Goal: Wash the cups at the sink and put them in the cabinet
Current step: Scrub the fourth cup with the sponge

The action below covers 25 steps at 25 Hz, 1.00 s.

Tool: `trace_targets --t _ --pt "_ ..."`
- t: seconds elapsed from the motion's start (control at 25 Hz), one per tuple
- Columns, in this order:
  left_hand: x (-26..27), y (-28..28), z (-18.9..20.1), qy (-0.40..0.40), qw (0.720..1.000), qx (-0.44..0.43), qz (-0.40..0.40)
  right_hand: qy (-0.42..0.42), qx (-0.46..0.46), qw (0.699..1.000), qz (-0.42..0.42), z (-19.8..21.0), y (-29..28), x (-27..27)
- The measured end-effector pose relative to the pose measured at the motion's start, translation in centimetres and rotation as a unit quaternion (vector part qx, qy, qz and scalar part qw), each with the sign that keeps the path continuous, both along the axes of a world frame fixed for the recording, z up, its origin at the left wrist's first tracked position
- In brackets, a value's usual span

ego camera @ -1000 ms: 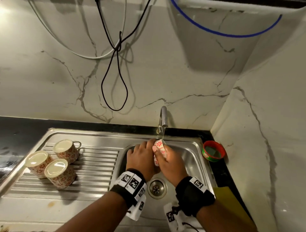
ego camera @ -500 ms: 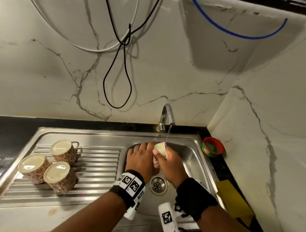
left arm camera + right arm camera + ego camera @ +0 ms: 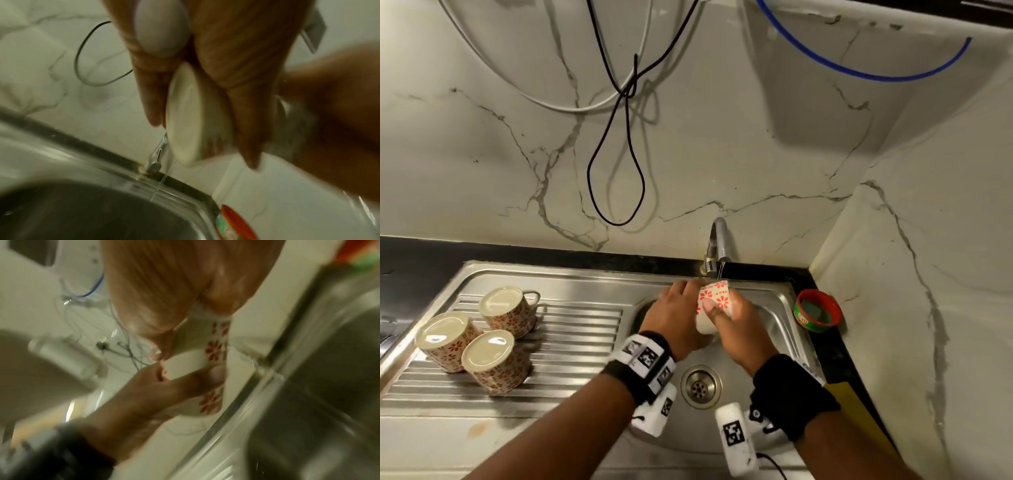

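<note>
Both hands grip one floral cup (image 3: 714,305) under the tap (image 3: 717,243) — left hand (image 3: 674,318) wrapped round its side; right hand (image 3: 739,325) thumb pressed across it

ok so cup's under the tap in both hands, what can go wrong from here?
1. Wet grip: the cup is held tilted over the sink by the left hand and right hand; it could slip and chip on the steel.
2. Three upturned cups crowd the drainboard; setting this one down could knock them.
</note>
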<state>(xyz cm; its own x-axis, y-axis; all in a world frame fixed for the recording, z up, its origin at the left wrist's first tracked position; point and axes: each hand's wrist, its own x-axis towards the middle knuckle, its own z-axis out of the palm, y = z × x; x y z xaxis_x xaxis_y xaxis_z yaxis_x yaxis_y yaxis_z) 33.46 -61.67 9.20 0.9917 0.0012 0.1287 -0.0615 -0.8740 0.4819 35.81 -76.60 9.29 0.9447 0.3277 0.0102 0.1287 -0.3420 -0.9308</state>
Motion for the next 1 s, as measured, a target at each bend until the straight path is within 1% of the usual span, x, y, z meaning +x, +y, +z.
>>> trace_targets --t 0.04,0.08,0.12,0.16,0.2,0.24,0.28,0.32,0.36,0.44,0.48,0.52,0.56,0.64,0.68,0.72,0.76,0.8,0.88,0.92,0.96,1.0 --pt "0.5 0.5 0.6 0.048 0.997 -0.043 -0.033 0.001 -0.01 1.0 0.021 -0.2 -0.6 0.1" --pt "0.9 0.7 1.2 0.081 0.994 -0.049 -0.058 -0.001 -0.025 0.999 0.047 -0.2 -1.2 0.3" --pt "1.0 0.5 1.3 0.085 0.994 -0.037 -0.063 0.003 -0.034 0.997 0.063 -0.1 -1.7 0.4" --pt "0.9 -0.1 1.1 0.069 0.997 -0.009 -0.038 -0.001 -0.037 0.997 0.062 -0.1 -2.0 0.7" --pt "0.7 -1.0 0.6 0.029 0.999 0.038 0.004 0.003 -0.03 0.998 0.053 0.1 -2.2 0.9" --pt "0.3 -2.1 -0.1 -0.017 0.995 0.086 0.036 0.014 -0.019 0.999 0.04 0.4 -2.3 1.1" --pt "0.1 -3.0 -0.5 -0.053 0.991 0.113 0.051 0.024 -0.011 0.999 0.037 0.6 -2.4 1.1" --pt "0.1 -3.3 -0.3 -0.062 0.992 0.101 0.045 0.023 -0.014 0.999 0.045 0.7 -2.7 1.3" --pt "0.3 -3.1 0.3 -0.038 0.997 0.057 0.024 0.012 -0.032 0.998 0.06 0.7 -3.2 1.4" --pt "1.1 -2.4 1.7 0.059 0.997 -0.039 -0.033 -0.038 -0.103 0.986 0.122 0.6 -4.3 1.6" --pt "1.4 -2.1 1.9 0.094 0.993 -0.053 -0.052 -0.054 -0.126 0.979 0.15 0.5 -4.7 1.8" --pt "1.6 -2.1 1.8 0.099 0.993 -0.053 -0.046 -0.059 -0.133 0.976 0.163 0.5 -5.0 2.0" --pt "1.6 -2.4 1.3 0.089 0.995 -0.043 -0.01 -0.062 -0.134 0.976 0.159 0.7 -5.0 2.1" --pt "1.5 -3.6 0.6 0.043 0.996 -0.004 0.082 -0.06 -0.104 0.984 0.132 1.2 -4.4 2.3" --pt "1.5 -4.2 0.3 0.023 0.994 0.02 0.107 -0.061 -0.081 0.988 0.121 1.4 -4.2 2.3" --pt "1.7 -4.4 0.1 0.009 0.994 0.029 0.108 -0.057 -0.077 0.989 0.115 1.5 -4.2 2.4" --pt "2.0 -4.1 0.3 0.015 0.996 0.02 0.087 -0.053 -0.079 0.989 0.117 1.8 -4.3 2.3" --pt "2.3 -3.4 0.6 0.043 0.998 -0.001 0.043 -0.047 -0.086 0.987 0.13 2.1 -4.5 2.3" --pt "3.0 -1.5 1.5 0.132 0.988 -0.06 -0.056 -0.047 -0.107 0.98 0.164 2.4 -5.0 2.5" --pt "3.3 -0.9 1.6 0.148 0.983 -0.075 -0.082 -0.052 -0.116 0.978 0.168 2.5 -4.8 2.5" --pt "3.4 -0.8 1.5 0.14 0.985 -0.06 -0.077 -0.063 -0.13 0.977 0.158 2.5 -4.5 2.5" --pt "3.3 -1.3 1.2 0.118 0.992 -0.012 -0.043 -0.06 -0.117 0.983 0.131 2.3 -3.9 2.4"
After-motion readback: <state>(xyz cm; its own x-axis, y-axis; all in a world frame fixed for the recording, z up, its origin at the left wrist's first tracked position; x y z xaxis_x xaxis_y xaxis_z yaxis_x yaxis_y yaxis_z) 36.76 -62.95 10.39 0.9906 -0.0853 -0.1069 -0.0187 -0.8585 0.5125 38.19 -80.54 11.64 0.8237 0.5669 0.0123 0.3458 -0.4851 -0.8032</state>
